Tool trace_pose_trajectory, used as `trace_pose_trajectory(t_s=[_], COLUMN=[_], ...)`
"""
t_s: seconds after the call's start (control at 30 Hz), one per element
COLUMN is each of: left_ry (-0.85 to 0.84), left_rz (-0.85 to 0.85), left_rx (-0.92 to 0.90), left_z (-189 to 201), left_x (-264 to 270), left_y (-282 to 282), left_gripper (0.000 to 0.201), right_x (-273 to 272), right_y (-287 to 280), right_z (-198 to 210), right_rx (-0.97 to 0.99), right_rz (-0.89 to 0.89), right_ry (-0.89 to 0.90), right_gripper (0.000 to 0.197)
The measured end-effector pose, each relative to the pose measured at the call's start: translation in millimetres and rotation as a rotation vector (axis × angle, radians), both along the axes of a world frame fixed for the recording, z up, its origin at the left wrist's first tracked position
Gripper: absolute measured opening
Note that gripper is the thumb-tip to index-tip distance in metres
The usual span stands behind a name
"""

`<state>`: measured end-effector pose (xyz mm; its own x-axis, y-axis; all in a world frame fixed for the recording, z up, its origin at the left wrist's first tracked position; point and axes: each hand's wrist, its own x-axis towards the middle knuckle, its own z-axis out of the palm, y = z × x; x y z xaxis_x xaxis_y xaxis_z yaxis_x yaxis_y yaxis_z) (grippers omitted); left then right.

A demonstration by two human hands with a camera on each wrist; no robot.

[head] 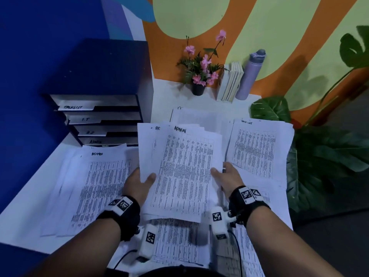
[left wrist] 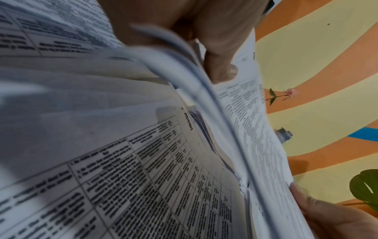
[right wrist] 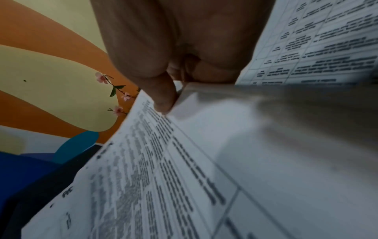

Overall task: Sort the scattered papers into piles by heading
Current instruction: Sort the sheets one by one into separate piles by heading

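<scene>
The white table [head: 163, 92] carries everything, and at its far left stands the biggest container, a dark blue drawer unit [head: 95, 92] with four stacked trays. Each tray front bears a handwritten paper label: TASKLIST on top, then I.T, a third too faint to read, and ADMIN at the bottom. What lies inside the trays cannot be made out.

Next in size are the piles spread flat on the table: an ADMIN pile [head: 95, 188] at the near left, a TASK LIST pile [head: 257, 146] at the right, and an IT pile [head: 199, 116] farther back between them. More printed sheets [head: 175, 240] lie at the near edge under the wrists.

The held bundle of papers [head: 183, 172] sits raised above the middle of the table, between the piles. Its sheets are white, printed with dense tables of small black text and headed ADMIN in black marker (the sheet behind shows only the first letters). They fan out unevenly at the top corners.

The left hand [head: 137, 184] pinches the bundle's lower left edge, thumb on top and fingers beneath. The right hand [head: 229, 178] grips the right edge the same way, thumb pressed on the front.

Along the far wall stand a potted pink flower [head: 201, 66], some books [head: 229, 82] and a lilac bottle [head: 249, 74].
</scene>
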<state>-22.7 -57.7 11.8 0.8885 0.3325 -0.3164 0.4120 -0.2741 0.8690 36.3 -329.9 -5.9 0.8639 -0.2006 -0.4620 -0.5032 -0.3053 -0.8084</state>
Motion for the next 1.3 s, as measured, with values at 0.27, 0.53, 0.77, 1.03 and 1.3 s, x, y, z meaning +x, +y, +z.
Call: trace_pose_trajectory(t_s=[0.27, 0.53, 0.77, 1.03, 1.3], left_ry=[0.031, 0.039, 0.055, 0.042, 0.034], left_rz=[-0.013, 0.048, 0.067, 0.054, 0.068], left_rx=[0.017, 0.042, 0.027, 0.011, -0.02], left_z=[-3, -8, -11, -9, -6], left_x=[-6, -12, -19, -28, -32], left_y=[28, 52, 65, 72, 77], left_gripper=[0.025, 0.022, 0.025, 0.024, 0.027], right_x=[-8, -27, -41, -49, -47], right_y=[6, 21, 32, 48, 49], right_z=[4, -3, 3, 12, 9], right_rx=[-0.08, 0.02, 0.249, 0.29, 0.241], right_rz=[-0.046, -0.191, -0.209, -0.227, -0.254], right_ry=[-0.086, -0.105, -0.166, -0.163, -0.154], right_gripper=[0.018, 0.023, 0.039, 0.047, 0.035])
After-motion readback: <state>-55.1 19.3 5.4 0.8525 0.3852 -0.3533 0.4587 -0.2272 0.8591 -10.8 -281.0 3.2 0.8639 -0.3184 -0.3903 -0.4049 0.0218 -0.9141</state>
